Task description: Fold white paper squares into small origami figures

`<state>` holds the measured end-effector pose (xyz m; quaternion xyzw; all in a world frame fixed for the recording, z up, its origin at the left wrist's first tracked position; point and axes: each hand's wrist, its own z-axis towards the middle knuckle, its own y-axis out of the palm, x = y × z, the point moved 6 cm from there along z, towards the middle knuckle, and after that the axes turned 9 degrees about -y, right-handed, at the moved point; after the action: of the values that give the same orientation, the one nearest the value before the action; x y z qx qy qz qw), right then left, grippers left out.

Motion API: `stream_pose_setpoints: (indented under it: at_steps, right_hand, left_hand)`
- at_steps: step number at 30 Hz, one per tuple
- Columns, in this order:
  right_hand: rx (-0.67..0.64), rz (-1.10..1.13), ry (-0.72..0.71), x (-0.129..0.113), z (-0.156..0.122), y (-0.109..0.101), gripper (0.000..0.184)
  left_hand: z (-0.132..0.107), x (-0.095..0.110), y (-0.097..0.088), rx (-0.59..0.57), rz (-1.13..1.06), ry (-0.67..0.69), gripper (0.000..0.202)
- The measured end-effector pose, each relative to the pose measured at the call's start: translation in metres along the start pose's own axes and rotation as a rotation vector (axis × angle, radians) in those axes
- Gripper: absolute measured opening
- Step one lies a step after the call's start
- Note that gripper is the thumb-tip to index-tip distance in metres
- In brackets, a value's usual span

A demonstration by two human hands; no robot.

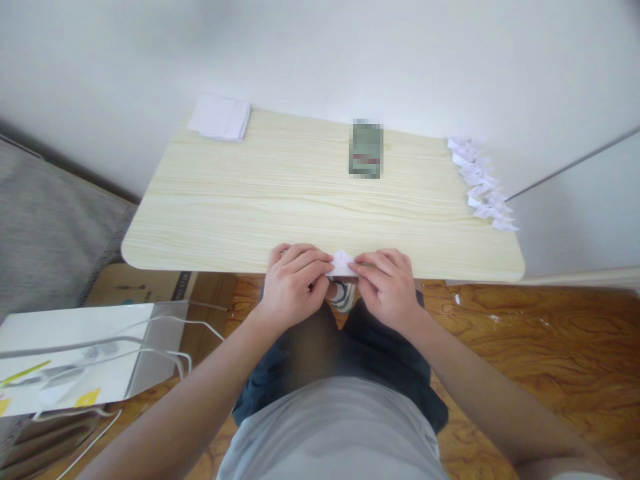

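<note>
A small white piece of folded paper [342, 263] with a pointed top lies at the table's front edge, between my two hands. My left hand [299, 277] pinches its left corner with the fingertips, the thumb tucked below. On the other side my right hand [385, 283] grips the right corner in the same way. A crease runs down the middle of the paper from its tip. The undersides of both hands are hidden.
White paper sheets [221, 119] are stacked at the table's back left. Several folded paper figures [477, 177] line the right edge. A blurred green rectangular object [366, 149] lies at the back middle. A white box [75, 353] with cables stands lower left.
</note>
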<state>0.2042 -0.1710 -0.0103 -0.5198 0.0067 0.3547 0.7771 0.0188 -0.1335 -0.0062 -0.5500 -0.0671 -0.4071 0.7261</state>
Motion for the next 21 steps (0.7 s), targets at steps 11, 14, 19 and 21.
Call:
stream_pose_setpoints:
  at_steps: [11, 14, 19, 21]
  right_hand:
    - [0.152, 0.038, 0.003, -0.001, -0.011, 0.006, 0.02]
    - [0.132, 0.102, 0.043, -0.004, -0.004, 0.005, 0.014]
    - [0.101, 0.377, 0.136, 0.001, 0.014, -0.005, 0.008]
    - [0.071, 0.518, 0.247, 0.011, 0.02, -0.005, 0.01]
  left_hand:
    - [-0.01, -0.001, 0.007, -0.043, 0.003, 0.066, 0.017]
    - [-0.009, 0.004, 0.004, -0.026, -0.076, 0.046, 0.015]
    - [0.005, 0.007, -0.007, 0.006, -0.262, -0.078, 0.005]
    - [0.015, 0.004, -0.005, -0.036, -0.349, -0.168, 0.004]
